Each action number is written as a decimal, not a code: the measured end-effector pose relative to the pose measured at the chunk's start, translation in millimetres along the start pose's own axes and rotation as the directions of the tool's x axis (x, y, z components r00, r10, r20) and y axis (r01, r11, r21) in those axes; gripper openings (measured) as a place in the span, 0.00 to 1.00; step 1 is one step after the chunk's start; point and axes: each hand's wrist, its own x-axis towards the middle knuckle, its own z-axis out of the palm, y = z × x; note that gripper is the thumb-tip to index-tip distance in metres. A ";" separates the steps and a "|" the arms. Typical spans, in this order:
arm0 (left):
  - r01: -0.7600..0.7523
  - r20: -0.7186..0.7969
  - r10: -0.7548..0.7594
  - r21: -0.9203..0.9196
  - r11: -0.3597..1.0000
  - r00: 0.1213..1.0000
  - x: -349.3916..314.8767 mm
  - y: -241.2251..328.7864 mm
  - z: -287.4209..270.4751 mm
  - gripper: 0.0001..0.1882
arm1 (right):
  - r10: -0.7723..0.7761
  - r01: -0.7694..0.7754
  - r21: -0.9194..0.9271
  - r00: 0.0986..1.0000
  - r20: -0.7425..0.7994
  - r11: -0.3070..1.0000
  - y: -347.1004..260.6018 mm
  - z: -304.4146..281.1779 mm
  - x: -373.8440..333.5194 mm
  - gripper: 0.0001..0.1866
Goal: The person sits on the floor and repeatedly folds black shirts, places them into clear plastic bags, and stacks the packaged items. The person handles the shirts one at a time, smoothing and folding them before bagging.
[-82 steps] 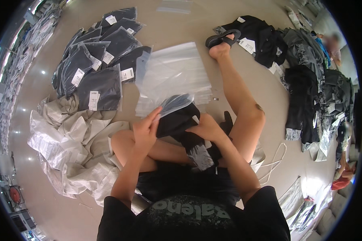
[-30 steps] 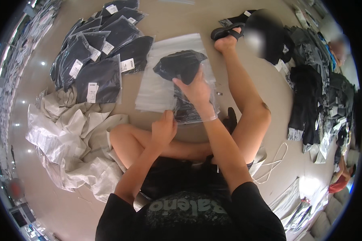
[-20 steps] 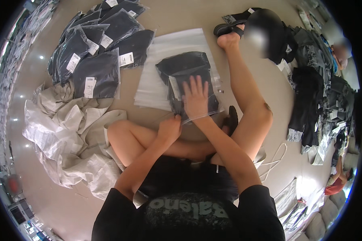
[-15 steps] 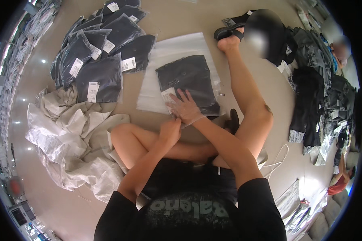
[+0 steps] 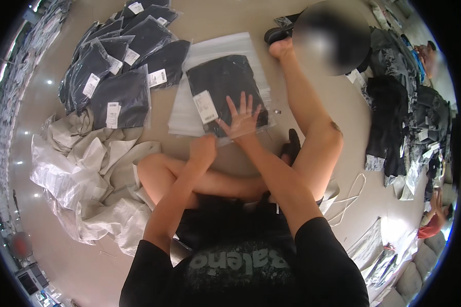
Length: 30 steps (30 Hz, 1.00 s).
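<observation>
Left hand (image 5: 204, 151) clamps the bag (image 5: 227, 137) by the stack's (image 5: 181, 112) near edge, likely steadying it; right hand (image 5: 243, 122), fingers spread, covers garment (image 5: 220, 77).

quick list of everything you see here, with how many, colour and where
bagged garment: one, dark, centre, on the clear bags
white tag: one, white, on the garment's lower left
clear bags: stack, uncounted, translucent, under the garment
tagged bagged garments: several overlapping, dark, upper left
crumpled sheet: one, cream, left
loose garments: many, black and grey, right
cord: one, pale, floor, lower right
person in red: one, right edge
sandals: two, black, top centre and by the right shin
T-shirt: one, black, bottom
legs: two, bare, centre
left hand: one, bare, closed at the bagged garment's lower edge
right hand: one, bare, fingers spread over the garment's lower part
</observation>
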 end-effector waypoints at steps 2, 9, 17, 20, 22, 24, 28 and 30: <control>0.031 -0.121 -0.023 0.063 0.998 0.992 8.9 -9.5 -18.2 0.07 | -0.117 0.121 0.077 0.991 -0.057 0.990 -10.0 -1.1 7.4 0.43; -0.205 -0.183 0.267 0.300 0.932 0.946 24.4 -10.2 -0.2 0.08 | -0.541 0.590 -0.074 0.778 0.320 0.804 -0.6 -32.4 -72.2 0.33; -0.207 0.032 0.210 0.363 0.909 0.977 36.0 10.8 -1.2 0.15 | 0.117 -0.139 0.061 0.956 0.269 0.988 79.2 -83.5 -14.6 0.14; -0.393 -0.210 0.463 0.300 0.869 0.861 42.3 50.9 -4.9 0.13 | 0.286 -0.318 -0.014 0.830 0.480 0.948 129.1 -43.7 -14.4 0.15; -0.431 -0.248 0.508 0.304 0.849 0.825 52.2 54.8 10.8 0.10 | 0.298 -0.372 -0.027 0.697 0.652 0.928 133.9 -35.8 -9.8 0.16; -0.412 -0.172 0.476 0.305 0.858 0.863 64.1 40.5 27.8 0.08 | 0.289 -0.393 0.049 0.751 0.594 0.918 138.3 -28.4 -17.1 0.16; -0.284 -0.170 0.349 0.320 0.904 0.921 71.5 20.2 25.3 0.06 | 0.230 -0.621 0.323 0.644 0.730 0.714 125.4 -45.5 -1.4 0.15; -0.278 -0.130 0.341 0.355 0.893 0.931 66.0 16.6 27.7 0.09 | 0.226 -0.633 0.335 0.638 0.736 0.698 118.9 -46.5 -2.9 0.15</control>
